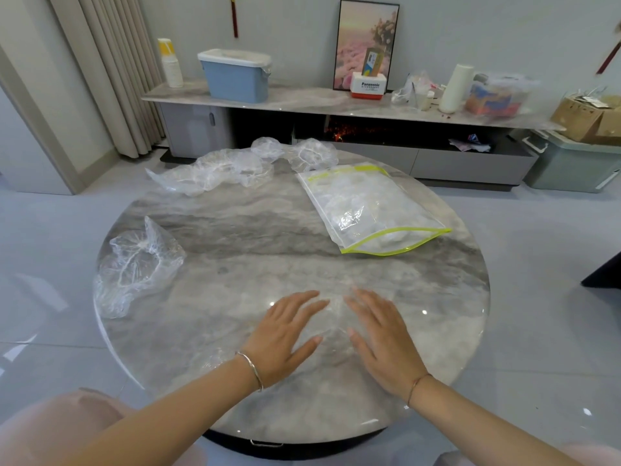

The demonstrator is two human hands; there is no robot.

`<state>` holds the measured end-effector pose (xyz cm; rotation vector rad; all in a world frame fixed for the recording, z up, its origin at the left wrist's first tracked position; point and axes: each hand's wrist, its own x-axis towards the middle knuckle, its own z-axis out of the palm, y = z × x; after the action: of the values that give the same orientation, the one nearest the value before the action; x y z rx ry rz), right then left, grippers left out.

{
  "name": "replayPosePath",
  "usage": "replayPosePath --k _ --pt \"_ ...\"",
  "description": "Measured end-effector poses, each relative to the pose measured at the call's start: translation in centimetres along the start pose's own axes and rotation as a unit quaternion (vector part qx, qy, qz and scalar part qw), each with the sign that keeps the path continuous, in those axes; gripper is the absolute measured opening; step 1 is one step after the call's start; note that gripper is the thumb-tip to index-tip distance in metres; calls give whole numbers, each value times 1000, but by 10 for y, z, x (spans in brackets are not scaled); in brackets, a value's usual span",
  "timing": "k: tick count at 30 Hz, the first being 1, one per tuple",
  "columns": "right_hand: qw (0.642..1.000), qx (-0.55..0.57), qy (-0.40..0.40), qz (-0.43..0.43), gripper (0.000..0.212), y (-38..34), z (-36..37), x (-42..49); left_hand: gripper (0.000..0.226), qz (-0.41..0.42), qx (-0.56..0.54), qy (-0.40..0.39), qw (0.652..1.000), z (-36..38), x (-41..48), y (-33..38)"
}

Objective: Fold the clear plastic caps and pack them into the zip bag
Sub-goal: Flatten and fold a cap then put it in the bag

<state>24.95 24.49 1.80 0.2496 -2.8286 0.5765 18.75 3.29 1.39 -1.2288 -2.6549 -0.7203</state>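
Clear plastic cap (334, 317) pressed flat under left hand (285, 334) and right hand (383, 341), fingers straight, gripping nothing, likely smoothing for fold; zip bag (369, 206) gapes nearby.

A home living room: behind the round marble table (235, 230), a low media console (302, 102) holds a framed picture (368, 45), beside curtains (111, 72).
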Motion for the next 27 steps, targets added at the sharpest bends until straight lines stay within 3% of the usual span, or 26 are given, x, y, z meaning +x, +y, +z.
replayPosePath --k 4,9,17,27 --pt "991 -32 -122 32 82 0 21 -5 54 -12 40 -123 991 21 2 -7" --pt "975 -55 -201 71 71 7 25 -1 78 -25 80 -166 983 31 11 -13" --pt "974 -68 -208 61 81 9 31 -2 84 -24 72 -193 978 36 13 -6" --pt "976 -64 -203 54 89 12 35 -3 64 -60 143 -214 964 45 9 -12"
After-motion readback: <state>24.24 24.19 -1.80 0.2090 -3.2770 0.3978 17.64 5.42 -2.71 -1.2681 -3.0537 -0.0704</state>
